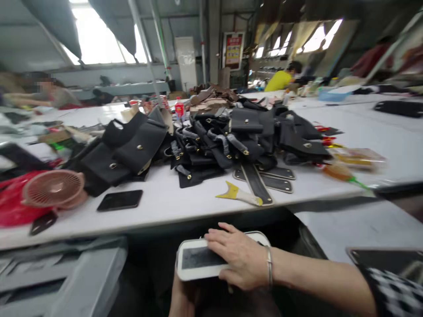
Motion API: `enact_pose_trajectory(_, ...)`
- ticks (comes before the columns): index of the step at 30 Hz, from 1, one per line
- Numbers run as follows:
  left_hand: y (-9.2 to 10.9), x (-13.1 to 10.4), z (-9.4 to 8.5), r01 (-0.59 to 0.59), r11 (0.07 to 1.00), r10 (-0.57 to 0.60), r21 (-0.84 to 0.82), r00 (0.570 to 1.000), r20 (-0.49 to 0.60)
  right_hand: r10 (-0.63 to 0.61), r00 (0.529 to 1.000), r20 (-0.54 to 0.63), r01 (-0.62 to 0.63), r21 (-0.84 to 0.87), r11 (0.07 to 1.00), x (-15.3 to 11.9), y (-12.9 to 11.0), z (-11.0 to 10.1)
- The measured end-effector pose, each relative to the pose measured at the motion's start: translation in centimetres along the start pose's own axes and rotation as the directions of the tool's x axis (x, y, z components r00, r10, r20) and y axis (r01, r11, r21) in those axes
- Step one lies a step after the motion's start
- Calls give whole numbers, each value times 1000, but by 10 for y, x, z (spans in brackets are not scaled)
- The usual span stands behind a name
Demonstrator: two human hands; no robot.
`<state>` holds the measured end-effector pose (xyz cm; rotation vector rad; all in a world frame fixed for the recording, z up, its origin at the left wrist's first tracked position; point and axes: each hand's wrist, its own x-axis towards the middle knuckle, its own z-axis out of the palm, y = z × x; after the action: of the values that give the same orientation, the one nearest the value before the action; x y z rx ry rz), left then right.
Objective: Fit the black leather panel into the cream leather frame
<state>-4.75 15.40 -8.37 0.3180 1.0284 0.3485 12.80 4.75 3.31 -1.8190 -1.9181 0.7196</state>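
In my lap area is a bag piece point(198, 259) with a rounded, white-edged top face and a dark panel set in it; its lower part is lost in shadow. My right hand point(243, 257), a bracelet at its wrist, lies flat over the right part of that face, fingers stretched out. At the left side of the piece, my left hand point(183, 293) holds it from below, its fingers mostly hidden. Beyond, on the white table, lie dark straps point(256, 185) with pale edges and a yellow-and-white forked tool point(238, 193).
A heap of black bag parts point(205, 145) with wrapped handles fills the table's middle. A phone point(120, 200) and a pink fan point(54, 189) lie to the left, a clear packet point(358, 158) to the right. Another dark panel point(386, 257) sits at lower right. Other people work farther back.
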Motion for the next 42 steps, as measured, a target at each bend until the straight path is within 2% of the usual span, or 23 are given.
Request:
enact_pose_trajectory(3, -4, 1, -6, 24, 994, -11, -108, 992, 123, 71, 997, 2, -71, -23, 997, 18, -11, -5)
enact_pose_trajectory(5, -5, 6, -7, -2, 988, 32, -152, 979, 199, 102, 994, 43, -100, -38, 994, 29, -16, -6)
enact_pose_trajectory(8, -6, 16, -8, -52, 977, 122, -205, 930, 347, 59, 986, 153, -54, -36, 998, 40, -19, -3)
enact_pose_trajectory(11, -7, 22, -8, 13, 973, 99, -232, 879, 467, 26, 976, 217, -17, -45, 999, 41, -17, 1)
enact_pose_trajectory(13, -8, 21, -9, 36, 964, 91, -262, 885, 457, -5, 980, 201, 22, -80, 997, 38, -16, 3)
enact_pose_trajectory(17, -8, 14, -8, -16, 955, 130, -296, 919, 371, -126, 980, 156, 144, -110, 983, 32, -15, 7)
enact_pose_trajectory(23, -7, 15, -8, 26, 962, 83, -273, 921, 382, -202, 950, 236, 233, -112, 966, 38, -17, 4)
enact_pose_trajectory(27, -5, 16, -5, 39, 957, 79, -287, 918, 389, -217, 939, 267, 249, -91, 964, 44, -22, -8)
enact_pose_trajectory(30, -2, 11, -1, 21, 961, 94, -275, 914, 395, -224, 945, 239, 245, -62, 967, 48, -29, -12)
enact_pose_trajectory(36, 0, 10, -6, -87, 971, 150, -224, 947, 283, -312, 939, 144, 321, -45, 946, 52, -34, -9)
enact_pose_trajectory(39, -2, 16, -10, -74, 965, 156, -251, 934, 323, -307, 943, 131, 314, -32, 949, 54, -30, -9)
enact_pose_trajectory(42, -2, 15, -9, 9, 962, 102, -274, 917, 387, -250, 961, 121, 254, -27, 967, 53, -28, -8)
